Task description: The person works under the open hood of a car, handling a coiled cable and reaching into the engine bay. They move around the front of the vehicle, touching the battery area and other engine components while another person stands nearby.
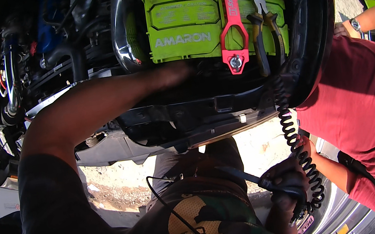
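Note:
My left hand (175, 74) reaches into the dark gap in front of a green car battery (183, 21). Its fingers are lost in shadow and blur. Low at the right, my right hand (281, 178) is wrapped round a black air blow gun (266, 182) with a long thin nozzle, held in front of my body. A coiled black hose (289, 126) hangs beside this hand. Across the battery top lies a red hold-down bracket (232, 25) with a bolt at its near end. Combination pliers (260, 14) with black and yellow handles rest to the right of it.
Engine parts and a shiny pipe (124, 34) fill the left of the bay. The car's black front panel (196, 108) runs between me and the battery. At the right stands another person in a red shirt (353, 87), one hand near the bay's edge.

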{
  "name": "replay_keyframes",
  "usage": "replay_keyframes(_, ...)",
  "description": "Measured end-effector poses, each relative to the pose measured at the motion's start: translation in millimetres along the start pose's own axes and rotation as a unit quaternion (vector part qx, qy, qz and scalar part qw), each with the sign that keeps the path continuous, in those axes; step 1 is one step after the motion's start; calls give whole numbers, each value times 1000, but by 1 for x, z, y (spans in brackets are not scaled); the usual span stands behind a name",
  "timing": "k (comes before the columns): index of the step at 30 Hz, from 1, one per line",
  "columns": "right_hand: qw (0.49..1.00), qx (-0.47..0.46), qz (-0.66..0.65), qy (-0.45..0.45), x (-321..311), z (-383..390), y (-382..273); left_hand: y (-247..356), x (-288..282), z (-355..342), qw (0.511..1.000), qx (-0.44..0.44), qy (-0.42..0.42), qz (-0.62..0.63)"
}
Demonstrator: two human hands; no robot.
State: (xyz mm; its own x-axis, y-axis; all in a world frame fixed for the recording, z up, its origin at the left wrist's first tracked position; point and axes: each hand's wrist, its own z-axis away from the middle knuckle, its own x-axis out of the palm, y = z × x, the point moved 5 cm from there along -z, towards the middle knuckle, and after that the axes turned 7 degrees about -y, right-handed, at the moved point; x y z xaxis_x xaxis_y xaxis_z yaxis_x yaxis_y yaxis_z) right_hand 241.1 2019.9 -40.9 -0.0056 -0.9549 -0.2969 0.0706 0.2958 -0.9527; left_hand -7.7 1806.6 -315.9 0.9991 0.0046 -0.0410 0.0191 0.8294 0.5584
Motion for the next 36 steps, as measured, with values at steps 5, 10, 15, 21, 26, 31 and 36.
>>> replay_keyframes(5, 999, 33, -9, 3, 5, -3, -3, -4, 8, -19, 983, 72, -7, -170)
replay_keyframes(10, 993, 99, -50, 27, 13, -6, -8, 13, 12, -17, 970, 200, 1, -137)
replay_keyframes(15, 995, 92, -20, 32, 16, -17, -14, 14, 22, -19, 994, 81, 51, -56)
replay_keyframes(21, 995, 103, 5, 18, 15, -31, -11, 18, 25, -17, 983, 141, 113, 41)
replay_keyframes(26, 993, 116, 19, 14, 17, -38, -17, 18, 26, -14, 977, 157, 140, 41)
replay_keyframes(31, 991, 128, 25, 20, 17, -42, -21, 17, 26, -12, 974, 166, 150, 41)
replay_keyframes(36, 992, 126, 18, 25, 19, -45, -25, 18, 24, -6, 973, 167, 158, 27)
